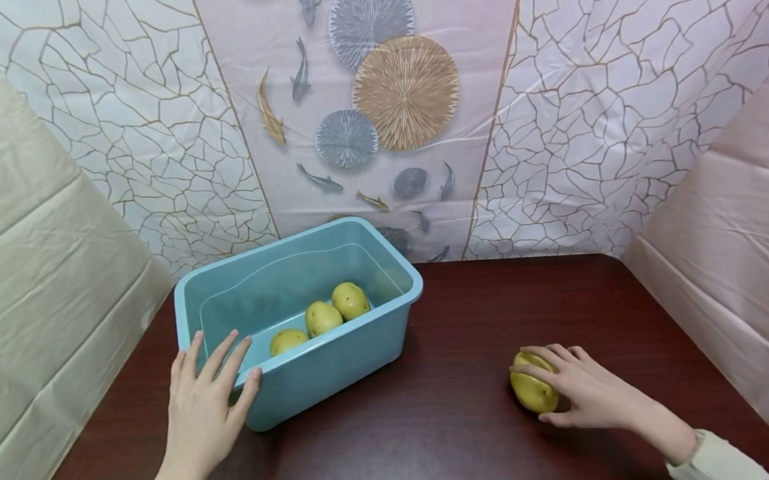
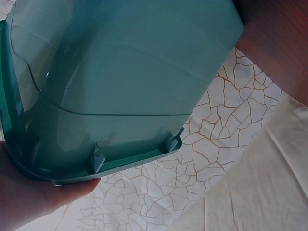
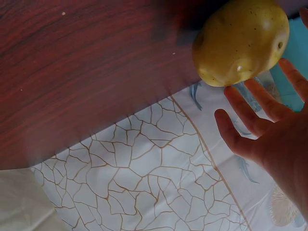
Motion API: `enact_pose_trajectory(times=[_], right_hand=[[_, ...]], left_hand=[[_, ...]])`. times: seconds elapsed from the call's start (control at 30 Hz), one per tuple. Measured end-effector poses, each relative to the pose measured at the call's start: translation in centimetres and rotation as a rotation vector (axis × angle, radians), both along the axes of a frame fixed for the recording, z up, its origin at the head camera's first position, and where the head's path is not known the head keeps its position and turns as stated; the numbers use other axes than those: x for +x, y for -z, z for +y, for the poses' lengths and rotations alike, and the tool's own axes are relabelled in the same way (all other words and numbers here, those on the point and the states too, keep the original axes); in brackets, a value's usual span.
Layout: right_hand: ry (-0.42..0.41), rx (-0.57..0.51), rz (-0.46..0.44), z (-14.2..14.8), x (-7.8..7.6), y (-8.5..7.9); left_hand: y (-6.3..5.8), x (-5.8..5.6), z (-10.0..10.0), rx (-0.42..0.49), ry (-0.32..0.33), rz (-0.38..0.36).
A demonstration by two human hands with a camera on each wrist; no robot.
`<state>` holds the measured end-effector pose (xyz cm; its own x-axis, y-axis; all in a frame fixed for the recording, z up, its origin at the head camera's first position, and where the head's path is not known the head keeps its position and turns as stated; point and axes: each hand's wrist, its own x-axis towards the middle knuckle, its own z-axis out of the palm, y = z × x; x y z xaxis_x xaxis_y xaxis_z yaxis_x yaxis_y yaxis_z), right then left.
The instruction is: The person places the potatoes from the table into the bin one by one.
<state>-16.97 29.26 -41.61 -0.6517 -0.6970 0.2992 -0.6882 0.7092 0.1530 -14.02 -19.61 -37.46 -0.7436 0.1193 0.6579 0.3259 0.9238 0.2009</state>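
Observation:
A light blue plastic bin (image 1: 341,375) stands at the left of the table, with three yellow potatoes inside, one of them this potato (image 1: 351,301). At the bin's near left corner, my left hand (image 1: 202,416) rests with spread, fairly straight fingers over the rim. In the left wrist view its thumb lies against the rim (image 2: 130,161). On the right, another potato (image 1: 533,390) lies on the table under my right hand (image 1: 589,393). The right wrist view shows that hand's fingers extended, some fingertips touching or very near the potato (image 3: 240,43).
The dark red-brown wooden table (image 1: 460,422) carries the bin and the lone potato. A patterned sheet (image 1: 573,142) hangs behind the table's back edge. Pale cloth panels close in the left side (image 1: 30,298) and the right side (image 1: 732,258).

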Motion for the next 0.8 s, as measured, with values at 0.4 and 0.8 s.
enact_pose_trajectory(times=[0.4,0.8], right_hand=[[0.019,0.004,-0.006,0.4,-0.7,0.8],[0.058,-0.010,-0.073,0.8,-1.2,1.6]], left_hand=[[0.0,-0.1,0.0,-0.002,-0.004,-0.009],[0.0,-0.1,0.0,-0.009,-0.013,-0.021]])
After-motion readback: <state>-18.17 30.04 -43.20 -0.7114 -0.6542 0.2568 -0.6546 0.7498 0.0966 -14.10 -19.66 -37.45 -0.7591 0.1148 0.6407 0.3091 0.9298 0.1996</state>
